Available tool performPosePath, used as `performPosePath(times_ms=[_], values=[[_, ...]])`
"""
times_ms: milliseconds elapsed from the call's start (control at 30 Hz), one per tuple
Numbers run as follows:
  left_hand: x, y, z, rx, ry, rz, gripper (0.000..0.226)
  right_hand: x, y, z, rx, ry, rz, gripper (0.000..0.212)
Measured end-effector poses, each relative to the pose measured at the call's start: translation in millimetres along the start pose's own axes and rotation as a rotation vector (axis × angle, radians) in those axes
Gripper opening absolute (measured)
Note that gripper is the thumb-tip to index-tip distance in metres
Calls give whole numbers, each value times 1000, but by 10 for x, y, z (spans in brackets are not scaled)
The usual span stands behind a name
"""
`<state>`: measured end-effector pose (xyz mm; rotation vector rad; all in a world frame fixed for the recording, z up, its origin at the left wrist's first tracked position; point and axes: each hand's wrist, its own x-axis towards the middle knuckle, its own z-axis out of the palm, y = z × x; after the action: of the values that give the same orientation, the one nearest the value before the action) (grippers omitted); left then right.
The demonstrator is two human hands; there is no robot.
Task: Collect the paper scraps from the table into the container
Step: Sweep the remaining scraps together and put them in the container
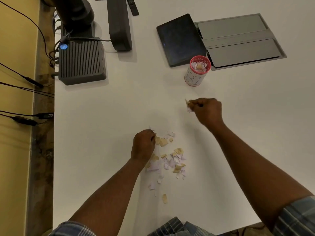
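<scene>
Paper scraps lie on the table, the container well behind them.

A white table is standing beside a yellow wall; dark cables are hanging along it.

Office: conference table, touch panel
</scene>
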<state>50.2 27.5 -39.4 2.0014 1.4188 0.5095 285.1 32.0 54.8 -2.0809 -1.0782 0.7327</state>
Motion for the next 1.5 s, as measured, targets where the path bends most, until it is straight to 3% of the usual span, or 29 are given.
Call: performPosePath(times_ms=[133, 367, 600, 700, 867, 1033, 1200, 1300, 1400, 1500], values=[[32, -9, 8, -11, 14, -8, 9, 423, -198, -167, -98, 114, -72, 14], [58, 9, -14, -35, 18, -20, 5, 1256, -306, -268, -515, 189, -239, 29], [63, -27, -4, -28, 15, -14, 9, 1718, -400, -94, -727, 12, -73, 49], [72, -28, -9, -31, 13, 3, 9, 1825, -462, -23, -796, -54, 23, 44], [59, -64, 17, -7, 4, 6, 9, 2000, -423, 46, -964, -169, 27, 40], [66, -63, 11, 0, 4, 6, 8, 2033, -426, 45, -955, -210, 20, 39], [62, -35, -7, -10, -13, -12, 5, 1897, -598, -28, -933, -228, 50, 52], [72, 5, -29, 6, -24, -34, 7, 1607, -697, -84, -942, -78, -28, 38], [83, 62, -60, 6, -24, -90, 8, 1264, -620, -77, -768, 197, -283, 20], [80, 94, -100, -24, -28, -158, 11, 836, -362, 57, -514, 228, -404, 23]])
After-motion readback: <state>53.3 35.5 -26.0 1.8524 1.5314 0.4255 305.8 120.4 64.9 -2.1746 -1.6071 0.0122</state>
